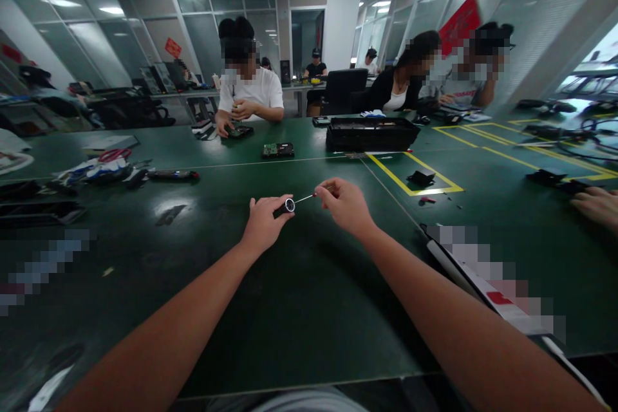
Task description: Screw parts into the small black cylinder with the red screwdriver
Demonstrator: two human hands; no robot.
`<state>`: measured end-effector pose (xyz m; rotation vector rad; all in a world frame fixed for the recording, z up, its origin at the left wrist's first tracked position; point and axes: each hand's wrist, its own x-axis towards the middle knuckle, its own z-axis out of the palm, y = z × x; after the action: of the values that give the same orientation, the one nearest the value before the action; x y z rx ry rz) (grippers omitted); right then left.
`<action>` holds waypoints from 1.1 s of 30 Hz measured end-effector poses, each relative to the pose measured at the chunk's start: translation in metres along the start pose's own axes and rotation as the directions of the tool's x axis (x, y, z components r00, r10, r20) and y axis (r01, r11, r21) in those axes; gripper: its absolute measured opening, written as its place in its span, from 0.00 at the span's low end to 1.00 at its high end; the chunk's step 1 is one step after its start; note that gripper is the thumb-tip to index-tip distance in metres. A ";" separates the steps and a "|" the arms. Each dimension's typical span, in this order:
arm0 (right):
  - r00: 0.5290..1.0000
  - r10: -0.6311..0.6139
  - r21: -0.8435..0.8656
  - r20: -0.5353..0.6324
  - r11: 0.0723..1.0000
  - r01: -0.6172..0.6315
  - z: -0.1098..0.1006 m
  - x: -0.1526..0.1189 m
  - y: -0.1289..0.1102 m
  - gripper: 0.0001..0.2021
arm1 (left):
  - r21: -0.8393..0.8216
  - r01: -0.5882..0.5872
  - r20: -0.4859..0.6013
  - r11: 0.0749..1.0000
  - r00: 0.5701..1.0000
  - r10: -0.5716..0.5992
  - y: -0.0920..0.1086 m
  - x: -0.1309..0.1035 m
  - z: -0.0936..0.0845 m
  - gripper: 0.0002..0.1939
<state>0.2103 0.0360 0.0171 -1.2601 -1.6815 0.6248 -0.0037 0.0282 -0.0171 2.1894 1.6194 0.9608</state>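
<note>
My left hand (265, 222) is closed around a small black round part (289, 205) with a white ring on its face, held above the green table (309, 309). My right hand (345, 203) pinches a small screwdriver (304, 198). Its thin metal shaft points left, and a bit of red shows by my fingertips. The tip reaches the ringed face or lies just in front of it; I cannot tell whether they touch. My fingers hide most of the screwdriver's handle.
Beyond my hands lie a circuit-board drive (279, 150) and a long black bin (371, 134). Gloves and tools (103, 167) lie at left, beside a dark pen-like tool (174, 175). Yellow tape (410, 192) frames a black bracket (421, 177). A co-worker (251, 93) handles parts opposite.
</note>
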 end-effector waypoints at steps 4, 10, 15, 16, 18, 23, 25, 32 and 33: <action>0.992 -0.114 0.025 0.045 0.993 0.113 0.002 -0.002 0.000 0.08 | 0.039 0.009 0.024 0.999 1.000 -0.010 0.000 0.000 0.000 0.20; 0.998 -0.050 -0.139 -0.028 0.989 0.045 0.001 0.000 -0.002 0.21 | 0.042 -0.018 0.049 0.999 0.999 0.016 0.005 -0.003 0.001 0.20; 0.999 -0.023 -0.119 0.022 0.993 0.026 0.000 0.001 -0.001 0.16 | -0.012 -0.072 0.090 0.997 0.993 0.073 0.007 -0.004 0.001 0.20; 0.999 -0.028 -0.108 0.045 0.994 0.032 0.000 0.001 -0.001 0.16 | -0.021 -0.071 0.086 0.997 0.994 0.073 0.006 -0.004 0.002 0.21; 0.997 -0.045 -0.090 0.068 0.995 0.051 -0.001 0.000 -0.001 0.16 | -0.031 -0.057 0.074 0.998 0.995 0.059 0.005 -0.004 0.002 0.21; 0.999 -0.039 -0.171 0.021 0.984 0.042 -0.004 0.004 -0.001 0.21 | -0.049 -0.070 0.082 0.996 0.994 0.073 0.007 -0.005 0.002 0.21; 1.000 -0.024 -0.189 -0.001 0.982 0.023 -0.004 0.005 -0.001 0.19 | -0.053 -0.083 0.086 0.995 0.992 0.087 0.009 -0.006 0.002 0.21; 0.999 -0.040 0.015 0.012 0.999 0.040 -0.001 0.003 0.001 0.14 | -0.036 -0.115 0.071 0.993 0.991 0.117 0.007 -0.007 0.006 0.21; 0.999 -0.044 0.024 0.020 0.999 0.043 -0.001 0.002 0.001 0.13 | -0.034 -0.120 0.071 0.992 0.990 0.123 0.007 -0.007 0.006 0.21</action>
<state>0.2115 0.0384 0.0180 -1.2005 -1.7092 0.6318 0.0044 0.0210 -0.0203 2.2975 1.4452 0.9190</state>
